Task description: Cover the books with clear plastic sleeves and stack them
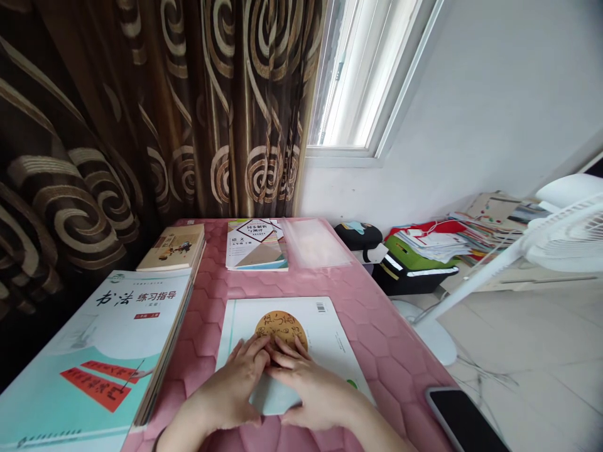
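Book (327, 326) with a white cover and a gold circle lies flat on the desk (396, 351) right in front of me, its barcode at the far right corner. My left hand (235, 389) and right hand (315, 389) both rest on its near half, wrists apart and the forearms slanting inward from the bottom of the view. The fingers (249, 351) point forward and inward, bent a little, their tips meeting around the lower part of the circle and covering some of it. My thumbs reach down to the near edge, leaving a gap between the palms where the pale cover shows. Whether I am gripping the edge or merely pressing on top, I cannot tell. A dark band (159, 439) circles my left wrist.

Close by my left forearm, a tall stack of books (155, 339) crowds that side, with a smaller tan pile (172, 248) just behind it. Beyond my book sit some workbooks (257, 248), touching or nearly touching clear plastic covers (318, 245). Past my right forearm, a phone (466, 417) lies at the desk's edge. Farther right, a white fan (475, 276) stands on the floor.
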### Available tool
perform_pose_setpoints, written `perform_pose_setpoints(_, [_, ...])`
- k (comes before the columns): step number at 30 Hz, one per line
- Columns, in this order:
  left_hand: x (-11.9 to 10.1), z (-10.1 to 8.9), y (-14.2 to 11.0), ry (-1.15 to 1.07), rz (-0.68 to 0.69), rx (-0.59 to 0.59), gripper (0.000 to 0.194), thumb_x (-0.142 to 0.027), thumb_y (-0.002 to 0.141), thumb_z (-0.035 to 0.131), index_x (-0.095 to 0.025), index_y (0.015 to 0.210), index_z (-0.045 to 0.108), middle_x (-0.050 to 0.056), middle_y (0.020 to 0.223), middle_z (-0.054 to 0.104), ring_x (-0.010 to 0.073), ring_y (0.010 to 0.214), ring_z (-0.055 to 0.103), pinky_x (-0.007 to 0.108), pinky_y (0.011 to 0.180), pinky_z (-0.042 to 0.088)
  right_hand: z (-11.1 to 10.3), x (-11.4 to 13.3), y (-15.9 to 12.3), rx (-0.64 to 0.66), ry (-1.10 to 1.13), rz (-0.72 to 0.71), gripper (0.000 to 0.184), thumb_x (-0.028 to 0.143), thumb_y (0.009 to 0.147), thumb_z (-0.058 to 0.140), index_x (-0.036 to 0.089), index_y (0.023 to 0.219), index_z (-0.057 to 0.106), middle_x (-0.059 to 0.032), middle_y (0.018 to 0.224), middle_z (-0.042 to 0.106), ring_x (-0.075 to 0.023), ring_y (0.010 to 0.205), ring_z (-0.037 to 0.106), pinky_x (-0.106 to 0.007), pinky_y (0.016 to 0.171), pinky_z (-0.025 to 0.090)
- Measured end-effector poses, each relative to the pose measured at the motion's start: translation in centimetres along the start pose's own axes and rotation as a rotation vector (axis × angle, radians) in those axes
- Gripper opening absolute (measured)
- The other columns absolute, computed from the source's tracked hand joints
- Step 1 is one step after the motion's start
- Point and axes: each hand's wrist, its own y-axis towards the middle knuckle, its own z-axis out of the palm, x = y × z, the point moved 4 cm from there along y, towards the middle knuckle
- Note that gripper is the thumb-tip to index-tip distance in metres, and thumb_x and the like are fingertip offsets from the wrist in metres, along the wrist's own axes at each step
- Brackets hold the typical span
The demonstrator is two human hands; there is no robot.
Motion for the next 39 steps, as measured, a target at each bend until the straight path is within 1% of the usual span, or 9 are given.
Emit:
perform_pose_setpoints(9, [-0.6,-0.9,-0.7,0.005,0.001,0.001,0.064,-0.016,0.062,0.073,-0.02,0.122,0.052,0.012,0.158,0.028,0.0284,0.148,0.016,0.049,0.12,0.015,-0.4,0.4,-0.3,-0.018,0.023,0.015,0.075,0.041,0.076,0.071,0.024,0.144,0.044,-0.0094,0.155,0.034,-0.0325,0.148,0.009,-0.053,0.12,0.007])
perform_pose_setpoints(12, [-0.9,-1.2,-1.2,0.005,0.07,-0.036,0.046,-0.016,0.067,0.066,-0.021,0.111,0.056,0.011,0.152,0.039,0.0279,0.144,0.028,0.044,0.118,0.023,-0.6,0.6,-0.4,-0.032,0.032,0.035,0.073,0.04,0.076,0.072,0.026,0.143,0.046,-0.0075,0.154,0.037,-0.0324,0.147,0.012,-0.052,0.12,0.01])
perform_pose_setpoints(18, [-0.7,-3.4,-1.6,0.03,0.008,-0.262,0.005,-0.023,0.081,0.056,-0.023,0.084,0.06,0.005,0.111,0.067,0.0227,0.101,0.062,0.033,0.087,0.044,-0.9,0.9,-0.3,-0.097,0.013,0.042,0.045,0.033,0.087,0.06,0.027,0.132,0.058,-0.0046,0.146,0.049,-0.0291,0.143,0.028,-0.046,0.116,0.023])
perform_pose_setpoints(21, [0.2,-4.8,-1.8,0.012,-0.051,-0.389,0.008,-0.025,0.082,0.055,-0.023,0.076,0.062,0.002,0.088,0.069,0.0196,0.084,0.063,0.029,0.075,0.042,-1.4,1.0,-0.3,-0.159,-0.005,0.043,0.029,0.026,0.094,0.048,0.023,0.113,0.069,-0.0055,0.13,0.063,-0.025,0.131,0.046,-0.036,0.105,0.036])
perform_pose_setpoints(23, [1.3,-5.4,-1.8,-0.051,-0.068,-0.49,0.011,-0.029,0.081,0.057,-0.023,0.073,0.062,0.001,0.079,0.068,0.0179,0.077,0.062,0.028,0.07,0.04,-1.9,0.8,-0.3,-0.182,-0.03,0.107,0.025,0.024,0.094,0.047,0.021,0.098,0.072,-0.0054,0.11,0.071,-0.0216,0.109,0.061,-0.029,0.088,0.043])
perform_pose_setpoints(27, [4.2,-5.8,-1.3,-0.308,-0.118,-0.713,0.02,-0.041,0.078,0.06,-0.022,0.076,0.063,0.0,0.069,0.065,0.0164,0.065,0.058,0.026,0.06,0.038,-3.3,-0.5,-0.6,-0.214,-0.131,0.4,0.028,0.034,0.092,0.053,0.019,0.073,0.068,-0.0009,0.068,0.067,-0.0138,0.06,0.056,-0.024,0.052,0.028])
perform_pose_setpoints(30, [6.3,-5.6,-0.5,-0.559,-0.113,-0.832,0.03,-0.048,0.073,0.063,-0.02,0.083,0.064,0.002,0.073,0.066,0.017,0.066,0.058,0.027,0.061,0.041,-5.0,-0.9,-0.6,-0.323,-0.216,0.495,0.029,0.035,0.091,0.055,0.02,0.068,0.064,0.0001,0.063,0.064,-0.0125,0.056,0.052,-0.025,0.05,0.019])
perform_pose_setpoints(33, [7.6,-5.3,0.0,-0.718,-0.123,-0.881,0.031,-0.049,0.067,0.068,-0.019,0.074,0.064,0.001,0.069,0.065,0.0158,0.065,0.057,0.026,0.063,0.042,-6.7,-0.5,-0.4,-0.419,-0.251,0.496,0.028,0.034,0.089,0.057,0.021,0.065,0.061,0.0009,0.062,0.063,-0.0125,0.057,0.051,-0.025,0.051,0.019])
perform_pose_setpoints(39, [8.1,-4.9,0.4,-1.012,-0.151,-0.82,0.035,-0.04,0.051,0.081,-0.017,0.073,0.065,-0.003,0.059,0.061,0.0121,0.06,0.054,0.024,0.061,0.041,-8.2,0.1,-0.5,-0.48,-0.104,0.441,0.039,0.038,0.093,0.044,0.021,0.06,0.055,0.0035,0.054,0.052,-0.0114,0.052,0.044,-0.024,0.049,0.022])
